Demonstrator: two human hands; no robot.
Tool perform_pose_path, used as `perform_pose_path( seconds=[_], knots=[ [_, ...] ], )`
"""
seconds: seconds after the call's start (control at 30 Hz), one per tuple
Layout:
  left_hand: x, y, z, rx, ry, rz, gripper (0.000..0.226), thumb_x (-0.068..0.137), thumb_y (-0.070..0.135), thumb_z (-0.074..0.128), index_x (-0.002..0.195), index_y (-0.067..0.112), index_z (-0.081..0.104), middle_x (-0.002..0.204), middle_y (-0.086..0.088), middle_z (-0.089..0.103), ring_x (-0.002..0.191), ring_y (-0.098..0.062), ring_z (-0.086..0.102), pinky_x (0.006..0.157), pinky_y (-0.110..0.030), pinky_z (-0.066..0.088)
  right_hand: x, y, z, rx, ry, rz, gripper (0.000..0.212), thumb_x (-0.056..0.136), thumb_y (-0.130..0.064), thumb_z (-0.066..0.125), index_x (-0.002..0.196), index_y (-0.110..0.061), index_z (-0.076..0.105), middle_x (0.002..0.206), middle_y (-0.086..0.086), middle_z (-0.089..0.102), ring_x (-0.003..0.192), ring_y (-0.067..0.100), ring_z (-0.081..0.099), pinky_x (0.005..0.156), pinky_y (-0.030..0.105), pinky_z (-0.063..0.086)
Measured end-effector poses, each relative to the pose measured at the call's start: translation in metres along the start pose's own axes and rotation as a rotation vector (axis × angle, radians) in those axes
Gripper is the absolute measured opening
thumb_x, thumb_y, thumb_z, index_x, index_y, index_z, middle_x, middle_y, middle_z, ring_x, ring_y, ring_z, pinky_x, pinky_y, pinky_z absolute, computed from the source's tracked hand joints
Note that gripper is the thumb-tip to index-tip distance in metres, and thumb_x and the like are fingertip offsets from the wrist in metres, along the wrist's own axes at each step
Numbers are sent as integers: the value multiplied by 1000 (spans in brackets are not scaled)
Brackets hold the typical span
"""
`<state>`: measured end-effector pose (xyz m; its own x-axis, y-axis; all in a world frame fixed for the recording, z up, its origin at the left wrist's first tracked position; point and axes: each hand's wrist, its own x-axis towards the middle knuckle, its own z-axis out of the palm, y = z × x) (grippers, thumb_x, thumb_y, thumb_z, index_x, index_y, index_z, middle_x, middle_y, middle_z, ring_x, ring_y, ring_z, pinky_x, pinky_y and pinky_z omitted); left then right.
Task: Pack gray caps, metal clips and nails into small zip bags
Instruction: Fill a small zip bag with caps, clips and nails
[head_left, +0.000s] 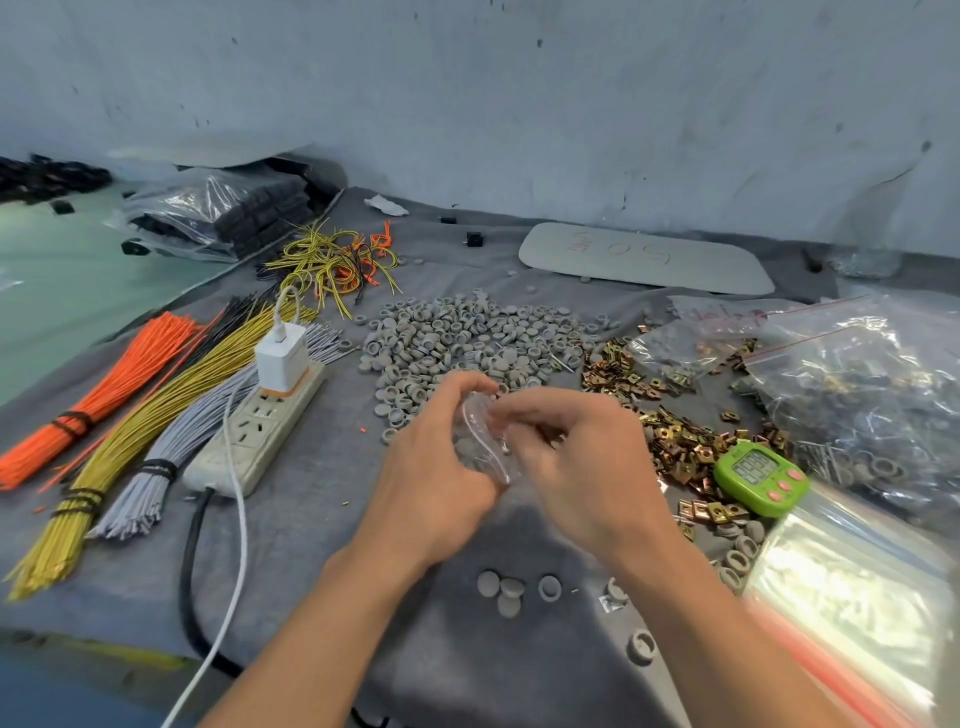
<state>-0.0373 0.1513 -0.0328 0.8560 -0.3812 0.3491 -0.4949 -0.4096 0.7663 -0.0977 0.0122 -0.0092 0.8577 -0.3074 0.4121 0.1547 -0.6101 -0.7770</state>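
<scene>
Left hand (436, 460) and right hand (576, 460) pinch a small zip bag (485, 447).
Gray caps (457, 343) heaped beyond the grip; metal clips (670, 441) to its right.

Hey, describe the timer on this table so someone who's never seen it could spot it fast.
From the big pile of gray caps mid-table, look right past the brass-colored metal clips. The timer sits at their near edge. It alone is bright green, with a digital display and pink buttons.

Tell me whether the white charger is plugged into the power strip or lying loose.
Plugged in. The white charger stands upright on the far end of the power strip, white cable looping from its top.
</scene>
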Motion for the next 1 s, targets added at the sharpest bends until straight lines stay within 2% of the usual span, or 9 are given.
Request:
perform_pose_path(
  seconds=[0.1, 0.2, 0.27, 0.37, 0.5, 0.57, 0.7, 0.83, 1.0],
  knots=[
    [4, -6, -7, -127, 86, -39, 61, 73, 8, 85, 113, 43, 56, 94, 23, 71, 81, 3, 68, 69, -13, 51, 5, 8, -5, 34, 155, 126, 21, 90, -12, 76, 87, -31, 82, 81, -26, 75, 79, -6, 70, 72, 12, 54],
    [7, -9, -16, -257, 196, -68, 60, 77, 2, 84, 115, 40, 58, 94, 19, 71, 81, -3, 70, 75, -31, 61, 6, 15, -3, -148, 48, 220, 18, 93, -16, 73, 88, -32, 79, 82, -22, 73, 68, -2, 67, 56, 8, 48],
    [7, -11, -21, -291, 289, -33, 61, 78, 1, 84, 117, 39, 58, 95, 20, 71, 83, -1, 69, 73, -20, 57, 3, 15, 4, -292, -121, 272, 15, 95, -20, 70, 100, -31, 78, 94, -16, 74, 72, -1, 66, 62, 7, 49],
    [7, -10, -23, -273, 370, 20, 59, 76, 6, 83, 119, 38, 58, 97, 20, 70, 89, 1, 66, 76, -12, 49, 2, 13, 18, -465, -270, 289, 18, 98, -23, 64, 109, -30, 76, 103, -4, 76, 93, 19, 70, 86, 35, 60],
    [2, -3, -20, -181, 344, 50, 57, 70, 20, 76, 117, 44, 54, 102, 26, 66, 93, 6, 63, 74, -5, 44, 3, 10, 25, -599, -308, 313, 15, 98, -21, 59, 98, -32, 70, 97, -2, 74, 92, 24, 68, 75, 33, 54],
    [-1, -2, -18, -109, 301, 57, 62, 68, 17, 77, 117, 48, 52, 104, 31, 65, 92, 11, 62, 72, 0, 40, 3, 12, 21, -594, -287, 349, 16, 99, -22, 57, 92, -33, 65, 93, -4, 73, 90, 23, 67, 72, 31, 48],
    [-2, -4, -17, -35, 249, 25, 71, 71, 7, 83, 118, 49, 51, 101, 30, 66, 89, 12, 62, 67, 0, 40, 3, 17, 11, -456, -167, 336, 15, 98, -24, 58, 87, -33, 64, 80, -9, 68, 78, 21, 65, 69, 33, 52],
    [0, -1, -14, -38, 259, 27, 69, 72, 10, 83, 118, 50, 50, 100, 27, 69, 93, 13, 61, 72, 0, 39, -1, 13, 25, -524, -269, 304, 8, 97, -34, 63, 102, -34, 69, 93, -6, 72, 90, 22, 68, 76, 33, 54],
    [-2, 0, -10, -5, 237, 61, 75, 69, 8, 87, 116, 51, 49, 106, 36, 62, 94, 19, 57, 71, 3, 37, 3, 13, 25, -550, -261, 364, 11, 99, -26, 59, 97, -30, 69, 97, -1, 73, 94, 27, 68, 74, 33, 48]
  ],
)
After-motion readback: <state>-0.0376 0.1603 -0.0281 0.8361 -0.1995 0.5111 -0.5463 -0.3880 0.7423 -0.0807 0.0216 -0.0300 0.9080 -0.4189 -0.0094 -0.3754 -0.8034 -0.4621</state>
